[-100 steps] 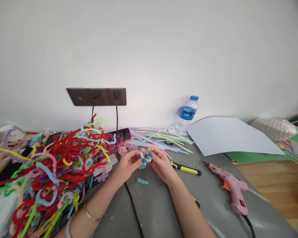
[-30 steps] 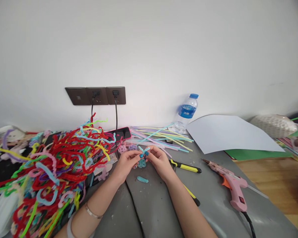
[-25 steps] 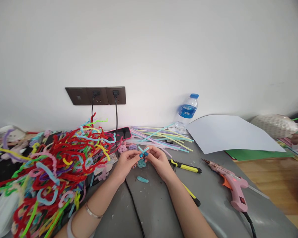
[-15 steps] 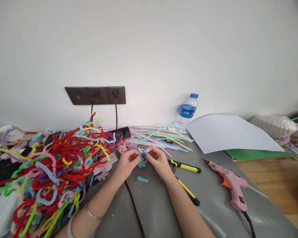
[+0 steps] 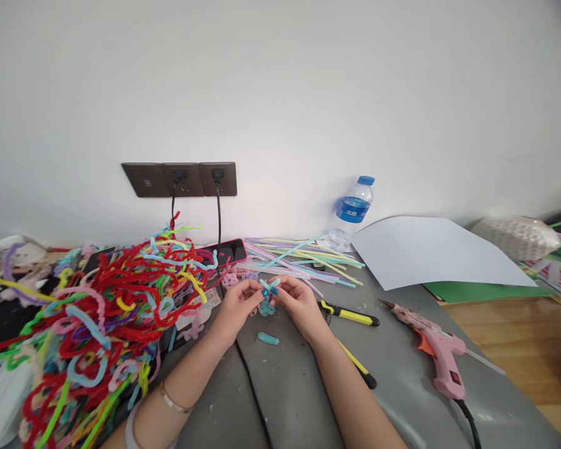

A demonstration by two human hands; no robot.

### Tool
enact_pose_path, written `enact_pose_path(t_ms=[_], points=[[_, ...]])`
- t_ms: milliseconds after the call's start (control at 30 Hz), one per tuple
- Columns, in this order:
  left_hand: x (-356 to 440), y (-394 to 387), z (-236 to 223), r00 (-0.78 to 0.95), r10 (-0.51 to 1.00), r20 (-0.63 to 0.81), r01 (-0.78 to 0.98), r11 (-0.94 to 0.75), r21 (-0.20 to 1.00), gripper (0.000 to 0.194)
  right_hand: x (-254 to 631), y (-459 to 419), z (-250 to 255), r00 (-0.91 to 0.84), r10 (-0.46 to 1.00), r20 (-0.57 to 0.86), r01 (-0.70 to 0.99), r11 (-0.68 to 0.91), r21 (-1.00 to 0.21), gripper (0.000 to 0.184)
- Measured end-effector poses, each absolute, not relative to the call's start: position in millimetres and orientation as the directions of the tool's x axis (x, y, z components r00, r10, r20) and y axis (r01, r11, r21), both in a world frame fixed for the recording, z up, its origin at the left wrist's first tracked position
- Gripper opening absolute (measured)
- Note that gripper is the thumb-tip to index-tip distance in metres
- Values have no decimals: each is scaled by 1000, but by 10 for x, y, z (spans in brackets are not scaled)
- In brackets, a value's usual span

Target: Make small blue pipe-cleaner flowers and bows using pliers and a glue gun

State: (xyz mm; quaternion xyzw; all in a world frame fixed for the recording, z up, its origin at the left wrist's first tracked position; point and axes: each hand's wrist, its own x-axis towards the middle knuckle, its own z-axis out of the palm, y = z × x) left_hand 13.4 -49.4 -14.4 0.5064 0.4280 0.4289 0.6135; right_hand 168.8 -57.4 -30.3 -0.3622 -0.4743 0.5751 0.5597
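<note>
Grey table [image 5: 290, 393] with tangled pipe cleaners [image 5: 121, 296], pliers [image 5: 358, 317], glue gun [image 5: 442, 352]

Left grip [image 5: 238, 305], right grip [image 5: 301, 304], both pinching (blue nails [image 5: 274, 290]), forearms [image 5: 355, 390] angled inward

Overall light: soft and fairly even on my feed, moderately bright; I can't tell its source.
White wall [image 5: 280, 93]: reads pale grey to me, darkening into the upper right corner.
Grey tabletop [image 5: 299, 399]: I see a diffuse sheen toward its lower right.
Bottle [image 5: 353, 210]: faint shade on the wall just to its left.
Left hand [image 5: 238, 308] and right hand [image 5: 302, 305]: outlines come through clear to me.
Turquoise piece [image 5: 266, 307]: in both hands' fingertips, too small for me to resolve finely.
Socket panel [image 5: 143, 179]: wide-lens stretch skews its left end.
Wrapped bundle [image 5: 517, 238]: smeared, soft at my right edge.
</note>
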Motion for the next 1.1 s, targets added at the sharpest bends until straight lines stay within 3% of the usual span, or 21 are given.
enact_pose_path(t_ms=[233,633,933,1100], points=[[125,-481,-158,240,971,6,-37,3,999,27,1666,-597,-284,-167,973,157,-304,100,-947,34],[134,-491,-122,308,937,163,42,-184,982,23,1688,-573,-286,-101,984,148,-289,113,-951,25],[145,-504,-164,324,942,91,24,-104,994,22,1685,-574,-271,-51,984,169,-290,147,-946,29],[159,-558,-110,399,915,-60,-79,100,992,36,1692,-593,-261,-63,978,199,-293,173,-940,28]])
